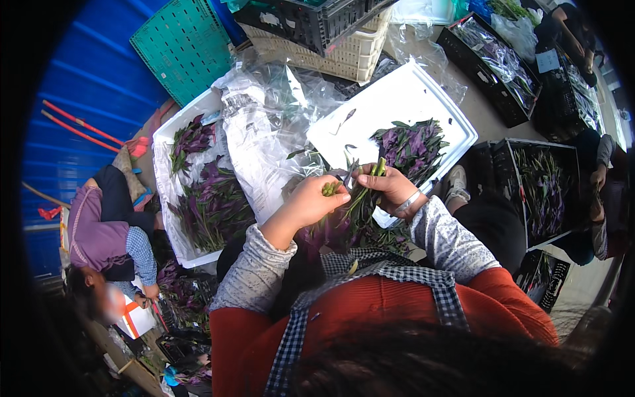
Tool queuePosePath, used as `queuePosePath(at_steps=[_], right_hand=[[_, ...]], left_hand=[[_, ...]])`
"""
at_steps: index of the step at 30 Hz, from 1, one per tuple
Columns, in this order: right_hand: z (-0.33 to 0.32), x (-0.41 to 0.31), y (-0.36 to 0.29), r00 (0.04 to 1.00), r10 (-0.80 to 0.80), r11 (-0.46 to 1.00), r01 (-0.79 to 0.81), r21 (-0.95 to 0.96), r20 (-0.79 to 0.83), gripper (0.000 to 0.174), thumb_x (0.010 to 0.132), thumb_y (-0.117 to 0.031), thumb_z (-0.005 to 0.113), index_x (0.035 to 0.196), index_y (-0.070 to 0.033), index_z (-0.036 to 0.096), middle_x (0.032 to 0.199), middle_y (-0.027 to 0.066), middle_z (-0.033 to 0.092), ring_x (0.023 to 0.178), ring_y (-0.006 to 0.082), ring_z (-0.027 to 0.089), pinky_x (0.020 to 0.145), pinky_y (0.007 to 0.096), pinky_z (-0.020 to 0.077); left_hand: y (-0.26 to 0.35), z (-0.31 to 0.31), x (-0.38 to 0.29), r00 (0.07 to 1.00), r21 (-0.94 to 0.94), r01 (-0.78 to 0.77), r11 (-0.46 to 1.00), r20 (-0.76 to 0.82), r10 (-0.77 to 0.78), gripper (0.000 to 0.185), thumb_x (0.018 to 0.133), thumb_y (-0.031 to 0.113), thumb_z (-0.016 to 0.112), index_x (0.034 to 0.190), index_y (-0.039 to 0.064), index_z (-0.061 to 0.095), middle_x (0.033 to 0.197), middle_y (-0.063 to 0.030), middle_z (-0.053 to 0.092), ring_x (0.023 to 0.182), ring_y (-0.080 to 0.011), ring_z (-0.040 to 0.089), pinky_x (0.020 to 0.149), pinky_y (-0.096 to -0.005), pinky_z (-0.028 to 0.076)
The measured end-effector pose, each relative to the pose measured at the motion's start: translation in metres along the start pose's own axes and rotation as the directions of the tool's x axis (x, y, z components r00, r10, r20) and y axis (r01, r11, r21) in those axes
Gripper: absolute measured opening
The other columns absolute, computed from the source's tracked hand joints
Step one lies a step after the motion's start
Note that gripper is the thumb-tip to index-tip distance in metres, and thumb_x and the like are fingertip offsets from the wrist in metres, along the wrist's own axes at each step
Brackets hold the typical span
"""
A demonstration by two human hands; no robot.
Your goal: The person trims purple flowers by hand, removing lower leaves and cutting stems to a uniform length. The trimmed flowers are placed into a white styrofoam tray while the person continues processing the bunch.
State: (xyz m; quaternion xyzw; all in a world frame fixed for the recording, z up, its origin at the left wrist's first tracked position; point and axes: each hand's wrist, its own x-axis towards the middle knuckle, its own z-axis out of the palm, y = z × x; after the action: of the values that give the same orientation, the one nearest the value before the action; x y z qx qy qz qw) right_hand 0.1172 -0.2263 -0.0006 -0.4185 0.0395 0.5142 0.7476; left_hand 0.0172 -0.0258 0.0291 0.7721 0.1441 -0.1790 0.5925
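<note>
My left hand (312, 198) is closed around a small bunch of green cut stems (331, 188), their ends poking out by the thumb. Close beside it, my right hand (394, 187) pinches several leafy stems (365, 198) between thumb and fingers, with a band around the wrist. Purple and green leaves hang below both hands, over my lap. Just past my right hand, a pile of purple-leaved greens (412, 146) lies on a white foam lid (392, 99). To the left stands a white foam box (163, 149) lined with printed paper, holding more purple leaves (213, 208).
Clear plastic film (302, 99) is heaped ahead. Behind it are stacked black (317, 25) and cream (357, 54) crates and a teal crate (183, 49). A person (104, 228) works at left; black crates of greens (540, 193) and other people are at right.
</note>
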Motion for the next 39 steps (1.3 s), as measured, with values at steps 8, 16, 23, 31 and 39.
queuePosePath(at_steps=[8,16,23,31,39], right_hand=[[0.004,0.002,0.006,0.995,-0.078,0.993,0.083,-0.081,0.056,0.012,0.089,-0.005,0.07,0.099,0.0,0.066,0.092,0.0054,0.069,0.082,0.0142,0.066,0.078,0.0291,0.0531],[-0.002,-0.002,-0.016,0.963,-0.256,0.774,0.155,-0.614,-0.08,0.017,0.09,-0.008,0.07,0.102,0.003,0.07,0.087,0.0023,0.07,0.079,0.0082,0.061,0.075,0.0245,0.0492],[0.014,-0.012,0.0,0.99,-0.079,0.65,0.138,-0.747,0.114,0.032,0.081,-0.024,0.083,0.096,0.002,0.073,0.08,0.0041,0.07,0.073,0.0101,0.061,0.069,0.0275,0.0501],[0.01,-0.008,-0.007,0.999,0.032,0.786,-0.023,-0.618,0.004,0.021,0.083,-0.019,0.081,0.085,0.0,0.071,0.072,0.0023,0.066,0.066,0.0111,0.059,0.065,0.0264,0.0463],[0.009,-0.008,-0.002,0.997,-0.042,0.857,0.006,-0.516,-0.059,0.014,0.089,-0.014,0.074,0.089,0.0,0.073,0.074,0.0024,0.068,0.069,0.0096,0.06,0.07,0.0248,0.0461]], left_hand=[[-0.002,0.007,0.005,0.986,0.092,-0.153,0.984,-0.054,0.158,0.019,0.088,0.016,0.076,0.094,0.0,0.068,0.072,-0.0011,0.064,0.061,-0.0079,0.057,0.057,-0.0252,0.045],[0.003,-0.023,0.004,0.996,-0.304,0.06,0.951,0.083,-0.036,0.023,0.094,0.02,0.069,0.095,-0.003,0.069,0.08,-0.0035,0.067,0.064,-0.0089,0.059,0.063,-0.0245,0.048],[0.004,-0.02,0.009,0.997,-0.414,0.054,0.909,0.067,-0.029,0.025,0.094,0.022,0.068,0.097,-0.002,0.07,0.076,-0.0015,0.063,0.064,-0.0097,0.057,0.065,-0.0246,0.047],[-0.003,-0.029,0.009,0.988,0.082,0.029,0.996,-0.154,-0.016,0.025,0.093,0.023,0.069,0.098,-0.001,0.07,0.079,-0.0049,0.066,0.067,-0.0128,0.06,0.063,-0.0273,0.047],[0.001,-0.015,0.0,0.966,0.056,-0.073,0.996,-0.246,0.085,0.027,0.088,0.017,0.077,0.108,0.003,0.063,0.078,0.0003,0.063,0.064,-0.0075,0.057,0.058,-0.0247,0.046]])
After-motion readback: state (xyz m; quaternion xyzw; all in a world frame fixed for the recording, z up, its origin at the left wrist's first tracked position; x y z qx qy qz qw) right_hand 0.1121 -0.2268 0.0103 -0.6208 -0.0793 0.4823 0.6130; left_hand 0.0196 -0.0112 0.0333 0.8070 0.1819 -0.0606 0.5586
